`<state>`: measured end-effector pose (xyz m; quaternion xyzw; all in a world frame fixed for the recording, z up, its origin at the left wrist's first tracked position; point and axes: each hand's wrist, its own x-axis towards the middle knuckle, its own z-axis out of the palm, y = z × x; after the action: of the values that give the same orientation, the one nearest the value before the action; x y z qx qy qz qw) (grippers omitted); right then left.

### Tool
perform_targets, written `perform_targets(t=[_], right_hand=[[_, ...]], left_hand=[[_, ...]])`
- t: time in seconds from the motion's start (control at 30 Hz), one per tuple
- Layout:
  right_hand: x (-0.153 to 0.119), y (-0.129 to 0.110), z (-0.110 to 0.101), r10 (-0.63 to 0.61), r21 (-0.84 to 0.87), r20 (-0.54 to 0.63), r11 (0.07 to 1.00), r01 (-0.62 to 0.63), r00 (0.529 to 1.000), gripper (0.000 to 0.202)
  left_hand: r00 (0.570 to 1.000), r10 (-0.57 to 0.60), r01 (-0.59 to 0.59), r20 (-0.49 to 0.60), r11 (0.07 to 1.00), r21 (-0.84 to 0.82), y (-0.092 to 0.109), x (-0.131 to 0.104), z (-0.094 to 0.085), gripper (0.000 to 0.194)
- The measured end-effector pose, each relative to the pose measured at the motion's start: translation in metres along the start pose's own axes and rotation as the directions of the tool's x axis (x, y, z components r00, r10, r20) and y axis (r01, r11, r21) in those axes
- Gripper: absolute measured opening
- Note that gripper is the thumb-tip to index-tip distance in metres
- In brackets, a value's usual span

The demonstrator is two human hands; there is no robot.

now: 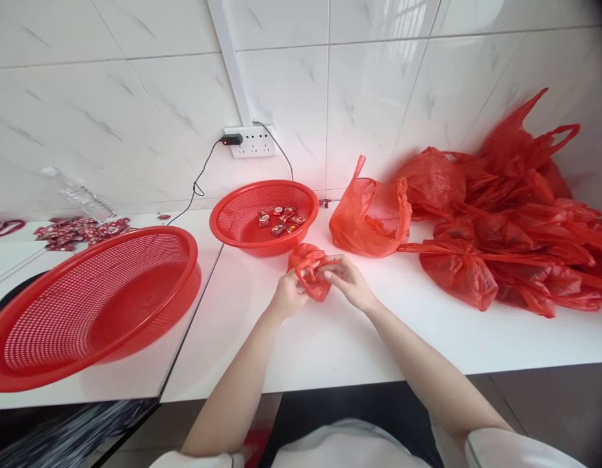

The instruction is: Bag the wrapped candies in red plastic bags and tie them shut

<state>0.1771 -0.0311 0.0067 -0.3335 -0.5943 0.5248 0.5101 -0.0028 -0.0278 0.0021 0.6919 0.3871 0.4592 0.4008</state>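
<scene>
Red plastic bag [317,290], small and bunched, lies between the two hands above the white counter [359,348], at the near right of the small basket [262,249]. I read its position from the head view as follows: left hand [290,294] on its left side, right hand [348,281] on its right side. Both hands touch it; neither is clearly nearer. Its longer run appears to slope from far left to near right, though the creases make the axis uncertain.

Hand state: the left thumb and fingers pinch the gathered plastic; the right thumb and forefinger pinch its upper right part. I cannot tell whether the bag touches the counter.

Appearance: thin, glossy, crumpled film, partly see-through. I cannot identify any contents. Wrapped sweets [278,229] lie in the small basket, and a larger handled bag [352,239] stands to the far right.
</scene>
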Motion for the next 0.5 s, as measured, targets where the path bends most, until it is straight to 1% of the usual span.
perform_targets(t=[0.07,0.1,0.17,0.2,0.23,0.27,0.33,0.37,0.4,0.43,0.47,0.5], right_hand=[[-0.002,-0.003,0.005,-0.024,-0.058,0.037,0.998,0.026,0.999,0.042],[-0.002,-0.004,0.006,-0.024,-0.074,0.025,0.997,0.026,0.999,0.041],[0.0,-0.004,0.004,0.005,-0.029,-0.052,1.0,-0.007,0.999,0.034],[0.002,-0.005,-0.001,0.027,0.018,-0.103,1.0,-0.025,0.994,0.031],[0.004,-0.005,-0.009,0.049,0.063,-0.163,0.997,-0.039,0.985,0.03],[0.007,-0.005,-0.019,0.072,0.093,-0.232,0.994,-0.052,0.97,0.03],[0.012,-0.008,-0.042,0.129,0.107,-0.364,0.99,-0.096,0.922,0.03],[0.013,-0.01,-0.053,0.162,0.096,-0.409,0.986,-0.134,0.898,0.029],[0.013,-0.014,-0.061,0.181,0.07,-0.45,0.983,-0.168,0.874,0.029],[0.011,-0.018,-0.067,0.165,0.02,-0.499,0.984,-0.179,0.851,0.028],[0.008,-0.025,-0.069,0.098,-0.056,-0.563,0.986,-0.155,0.821,0.025],[0.003,-0.033,-0.068,-0.022,-0.154,-0.631,0.983,-0.097,0.775,0.022]], left_hand=[[0.998,0.026,-0.021,-0.065,0.996,0.081,0.0,-0.001,0.002,0.044],[0.995,0.037,-0.024,-0.098,0.991,0.131,0.001,-0.002,0.002,0.04],[0.985,0.052,-0.014,-0.167,0.976,0.219,0.004,-0.002,0.001,0.031],[0.976,0.047,0.003,-0.212,0.973,0.231,0.006,-0.002,-0.002,0.028],[0.963,0.029,0.029,-0.269,0.978,0.208,0.009,-0.001,-0.007,0.025],[0.939,0.003,0.052,-0.345,0.987,0.152,0.012,0.0,-0.013,0.023],[0.866,-0.064,0.063,-0.495,0.998,-0.019,0.02,0.003,-0.027,0.025],[0.831,-0.103,0.051,-0.546,0.993,-0.111,0.025,0.004,-0.035,0.028],[0.815,-0.142,0.041,-0.562,0.981,-0.19,0.03,0.005,-0.042,0.032],[0.817,-0.178,0.043,-0.549,0.967,-0.251,0.036,0.006,-0.047,0.037],[0.83,-0.209,0.058,-0.517,0.954,-0.294,0.043,0.005,-0.05,0.042],[0.849,-0.233,0.082,-0.473,0.944,-0.319,0.05,0.004,-0.051,0.047]])
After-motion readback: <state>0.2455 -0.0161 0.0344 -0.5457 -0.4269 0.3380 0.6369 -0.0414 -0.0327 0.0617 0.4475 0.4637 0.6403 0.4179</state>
